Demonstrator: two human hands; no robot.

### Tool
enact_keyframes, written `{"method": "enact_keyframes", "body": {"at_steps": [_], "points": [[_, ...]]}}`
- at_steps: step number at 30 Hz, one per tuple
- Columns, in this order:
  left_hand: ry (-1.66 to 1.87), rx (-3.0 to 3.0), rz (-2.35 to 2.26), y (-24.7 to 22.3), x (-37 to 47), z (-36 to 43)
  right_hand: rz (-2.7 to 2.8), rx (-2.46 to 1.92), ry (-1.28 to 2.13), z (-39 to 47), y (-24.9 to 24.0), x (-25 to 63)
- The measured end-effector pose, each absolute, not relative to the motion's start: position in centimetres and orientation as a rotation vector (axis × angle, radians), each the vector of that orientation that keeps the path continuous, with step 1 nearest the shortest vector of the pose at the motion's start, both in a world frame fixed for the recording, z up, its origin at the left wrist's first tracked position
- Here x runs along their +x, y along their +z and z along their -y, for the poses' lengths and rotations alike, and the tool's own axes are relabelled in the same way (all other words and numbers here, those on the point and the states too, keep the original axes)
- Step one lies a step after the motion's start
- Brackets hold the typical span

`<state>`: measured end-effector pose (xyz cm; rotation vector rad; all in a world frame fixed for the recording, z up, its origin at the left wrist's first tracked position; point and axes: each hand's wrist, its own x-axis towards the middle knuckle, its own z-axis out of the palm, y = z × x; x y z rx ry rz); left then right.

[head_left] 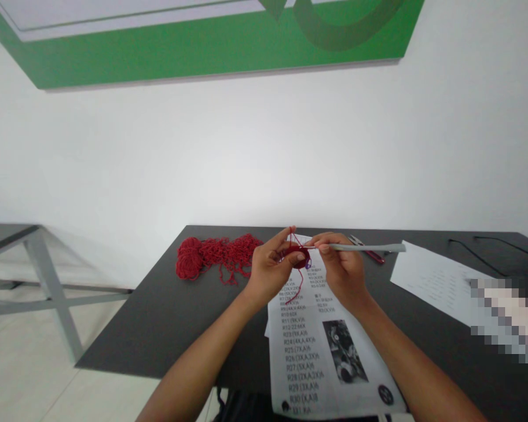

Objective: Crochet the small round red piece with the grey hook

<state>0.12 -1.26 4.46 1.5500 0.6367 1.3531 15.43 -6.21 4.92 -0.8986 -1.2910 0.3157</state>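
A small red crochet piece (300, 258) is pinched in my left hand (269, 264), with a strand of red yarn stretched up over the raised index finger. My right hand (344, 266) grips a crochet hook (369, 248) by its grey handle, and the hook's thin tip meets the edge of the piece. A purple stitch marker (308, 264) shows at the piece's right side. One red tail hangs below it over the printed pattern sheet (299, 351). To the left of my left hand lies a heap of red yarn (220, 255), wound tighter at its left end.
On the dark table (158, 328), red-handled snips (374, 256) lie behind my right hand. A white paper (435, 284) and thin black glasses temples (479, 258) lie to the right, near a blurred patch. A second table (9, 234) stands at left; a white wall rises behind.
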Motion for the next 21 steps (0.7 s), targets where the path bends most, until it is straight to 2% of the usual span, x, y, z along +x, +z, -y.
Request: {"method": "enact_keyframes", "body": {"at_steps": [10, 16, 21], "points": [[1.506, 1.797, -0.602, 4.3, 0.0, 1.4, 1.430, -0.850, 0.190, 6.0, 4.2, 15.5], [1.647, 2.004, -0.682, 3.4, -0.3, 1.0, 1.730, -0.832, -0.148, 6.1, 3.5, 15.7], [1.575, 1.797, -0.679, 3.1, 0.3, 1.4, 1.862, -0.877, -0.384, 6.0, 2.8, 15.9]]}}
